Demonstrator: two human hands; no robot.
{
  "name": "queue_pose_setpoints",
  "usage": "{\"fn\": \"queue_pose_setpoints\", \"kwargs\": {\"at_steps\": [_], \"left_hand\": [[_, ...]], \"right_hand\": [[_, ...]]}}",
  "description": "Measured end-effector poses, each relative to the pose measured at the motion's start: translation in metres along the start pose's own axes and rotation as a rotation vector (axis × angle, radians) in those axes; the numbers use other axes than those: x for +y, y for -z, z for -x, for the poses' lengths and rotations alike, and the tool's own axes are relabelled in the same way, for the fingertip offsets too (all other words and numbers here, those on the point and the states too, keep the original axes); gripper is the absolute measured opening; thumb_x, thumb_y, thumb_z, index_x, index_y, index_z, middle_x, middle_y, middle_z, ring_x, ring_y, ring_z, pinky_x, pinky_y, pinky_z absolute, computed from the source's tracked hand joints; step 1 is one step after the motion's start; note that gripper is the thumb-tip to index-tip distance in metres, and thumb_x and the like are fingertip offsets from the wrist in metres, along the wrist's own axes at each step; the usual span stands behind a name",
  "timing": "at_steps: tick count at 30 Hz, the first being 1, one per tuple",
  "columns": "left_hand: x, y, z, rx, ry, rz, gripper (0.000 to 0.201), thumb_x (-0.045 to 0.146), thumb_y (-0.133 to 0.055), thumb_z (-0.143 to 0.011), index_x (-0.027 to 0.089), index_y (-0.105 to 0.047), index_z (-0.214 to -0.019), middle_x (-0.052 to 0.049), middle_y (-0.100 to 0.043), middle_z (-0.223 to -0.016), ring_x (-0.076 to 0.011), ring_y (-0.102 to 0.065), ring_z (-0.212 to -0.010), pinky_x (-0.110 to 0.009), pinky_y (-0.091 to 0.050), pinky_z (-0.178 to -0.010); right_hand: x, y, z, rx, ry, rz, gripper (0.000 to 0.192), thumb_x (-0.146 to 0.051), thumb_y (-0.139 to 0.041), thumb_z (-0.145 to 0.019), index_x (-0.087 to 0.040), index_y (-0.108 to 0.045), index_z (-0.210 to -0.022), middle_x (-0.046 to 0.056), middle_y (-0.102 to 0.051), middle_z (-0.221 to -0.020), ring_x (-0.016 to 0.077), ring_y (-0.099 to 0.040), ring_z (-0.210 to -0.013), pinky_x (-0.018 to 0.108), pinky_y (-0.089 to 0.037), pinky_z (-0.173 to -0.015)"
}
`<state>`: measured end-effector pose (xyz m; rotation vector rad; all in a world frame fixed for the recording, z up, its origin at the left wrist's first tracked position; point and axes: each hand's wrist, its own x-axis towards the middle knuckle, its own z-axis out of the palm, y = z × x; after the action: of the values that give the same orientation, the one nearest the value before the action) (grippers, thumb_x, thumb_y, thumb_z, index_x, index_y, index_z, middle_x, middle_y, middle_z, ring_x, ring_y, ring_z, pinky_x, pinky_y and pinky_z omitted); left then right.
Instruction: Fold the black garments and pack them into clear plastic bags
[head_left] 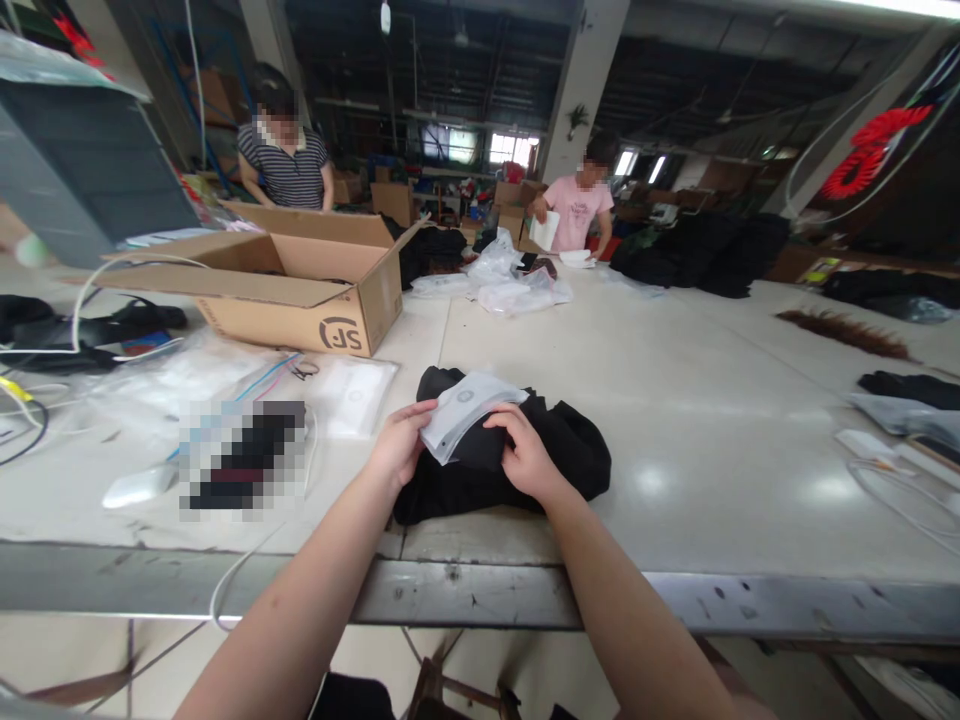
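Observation:
Between my two hands is a small stack of whitish, translucent plastic bags [466, 402], fanned slightly and tilted over a black garment [574, 450] that lies bunched on the table. My left hand [405, 440] is closed on the left edge of the stack, thumb on top. Curled fingers of my right hand [521, 450] pinch the near right edge of the same bags. Part of the black cloth lies beneath the stack and my hands.
An open cardboard box [300, 290] stands at the left, with plastic bags [352, 395] before it. A white computer mouse [140, 486] and cables lie nearby. Two people work across the table [712, 400]; plastic wrapping [517, 285] and black piles [697, 250] lie at the far side.

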<state>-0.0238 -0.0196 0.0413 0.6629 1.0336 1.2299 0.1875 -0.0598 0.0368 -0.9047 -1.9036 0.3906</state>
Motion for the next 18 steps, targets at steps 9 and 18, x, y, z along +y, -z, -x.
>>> {"fn": "queue_pose_setpoints", "kwargs": {"at_steps": [9, 18], "left_hand": [[0.005, 0.013, -0.013, 0.078, 0.059, 0.023, 0.036, 0.001, -0.06, -0.07, 0.01, -0.068, -0.103, -0.011, -0.073, -0.086, -0.018, -0.069, -0.068, -0.029, -0.057, -0.065], [0.025, 0.05, -0.035, 0.439, -0.447, -0.127, 0.041, 0.022, -0.055, -0.077, 0.015, -0.063, -0.117, -0.004, -0.065, -0.085, -0.0135, -0.063, -0.066, -0.028, -0.054, -0.067]], "right_hand": [[0.003, 0.008, -0.001, -0.125, -0.185, -0.455, 0.007, -0.022, -0.063, -0.084, -0.023, -0.06, -0.09, 0.008, -0.066, -0.118, 0.0219, -0.059, -0.118, 0.045, -0.043, -0.106], [-0.001, 0.023, 0.01, -0.16, -0.476, -0.783, 0.049, -0.061, -0.08, -0.066, -0.023, -0.052, -0.078, 0.012, -0.067, -0.111, 0.0268, -0.067, -0.1, 0.041, -0.055, -0.081]]}}
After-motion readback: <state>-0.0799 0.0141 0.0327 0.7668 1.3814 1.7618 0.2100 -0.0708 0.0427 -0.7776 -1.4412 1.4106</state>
